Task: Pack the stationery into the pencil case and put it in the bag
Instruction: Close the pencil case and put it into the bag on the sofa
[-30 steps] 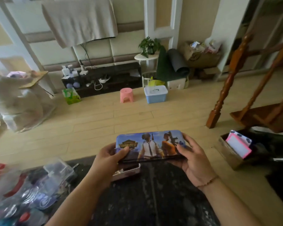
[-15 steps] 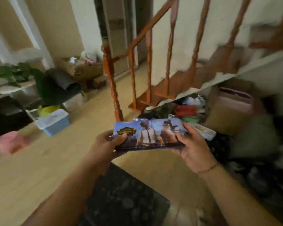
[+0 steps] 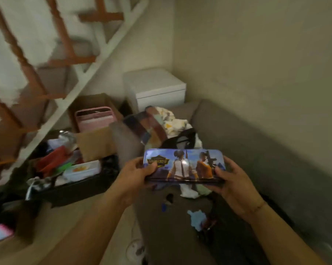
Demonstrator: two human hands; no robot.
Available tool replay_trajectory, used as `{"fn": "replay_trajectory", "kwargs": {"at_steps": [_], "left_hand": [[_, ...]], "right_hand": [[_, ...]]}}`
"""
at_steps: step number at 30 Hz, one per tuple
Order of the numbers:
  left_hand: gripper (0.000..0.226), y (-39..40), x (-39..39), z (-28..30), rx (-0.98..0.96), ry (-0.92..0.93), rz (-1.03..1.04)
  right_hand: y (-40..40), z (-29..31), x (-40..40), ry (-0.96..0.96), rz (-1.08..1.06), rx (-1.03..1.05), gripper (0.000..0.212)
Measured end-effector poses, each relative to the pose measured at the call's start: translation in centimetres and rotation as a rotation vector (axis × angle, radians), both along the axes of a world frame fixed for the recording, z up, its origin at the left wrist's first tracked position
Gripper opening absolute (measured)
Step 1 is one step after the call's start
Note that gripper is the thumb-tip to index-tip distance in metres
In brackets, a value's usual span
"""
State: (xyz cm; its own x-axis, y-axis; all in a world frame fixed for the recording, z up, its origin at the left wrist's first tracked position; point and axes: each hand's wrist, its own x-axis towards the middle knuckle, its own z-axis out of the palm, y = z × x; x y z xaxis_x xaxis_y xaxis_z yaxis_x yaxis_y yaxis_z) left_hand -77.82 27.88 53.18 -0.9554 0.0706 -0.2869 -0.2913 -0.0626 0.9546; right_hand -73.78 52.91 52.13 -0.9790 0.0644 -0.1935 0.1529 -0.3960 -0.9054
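Note:
I hold a closed blue pencil case (image 3: 184, 165) printed with game figures, level in front of me. My left hand (image 3: 134, 175) grips its left end, thumb on the lid. Its right end sits in my right hand (image 3: 232, 184), which wears a thin bracelet. The case hangs above a grey sofa (image 3: 256, 150). Just behind the case lies a dark, black item (image 3: 180, 138) among clothes; it is too blurred to tell whether it is the bag.
A heap of clothes (image 3: 161, 121) lies at the sofa's far end. Left of it stand a cardboard box holding a pink container (image 3: 94, 117), a dark tray of clutter (image 3: 71, 169) and a white cabinet (image 3: 155, 87). A wooden staircase (image 3: 37, 64) rises at left. Small scraps (image 3: 195, 219) lie on the sofa seat.
My view has swung right, from the dark table and open floor past the stairs to the sofa corner. Both hands kept the closed pencil case between them.

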Motion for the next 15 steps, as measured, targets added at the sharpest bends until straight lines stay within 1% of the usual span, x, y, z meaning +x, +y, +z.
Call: {"fn": "replay_trajectory", "kwargs": {"at_steps": [4,7,8,9,11,12,15], "left_hand": [[0.015,8.9,-3.0,-1.4,-0.009,-0.042,-0.185],[0.019,14.7,-4.4,-3.0,-0.046,-0.084,-0.307],[0.02,16.5,-4.8,-3.7,-0.068,-0.079,-0.34],[0.021,18.2,-5.2,-4.4,-0.081,-0.083,-0.37],[0.023,21.4,-5.7,-5.9,-0.089,-0.109,-0.425],[0.024,22.9,-5.9,-6.8,-0.085,-0.121,-0.458],[0.036,27.0,-6.6,-9.9,-0.032,-0.169,-0.533]], "right_hand": [[8.0,-1.7,1.5,-0.075,-0.157,-0.041,0.034],[12.5,-3.8,2.7,-0.165,-0.254,-0.075,0.034],[13.8,-4.6,3.2,-0.191,-0.278,-0.077,0.038],[14.9,-5.3,3.7,-0.211,-0.299,-0.082,0.048],[16.9,-6.8,4.6,-0.25,-0.351,-0.126,0.076],[17.7,-7.6,5.0,-0.261,-0.383,-0.152,0.083],[20.0,-10.3,6.1,-0.265,-0.547,-0.225,0.087]]}}
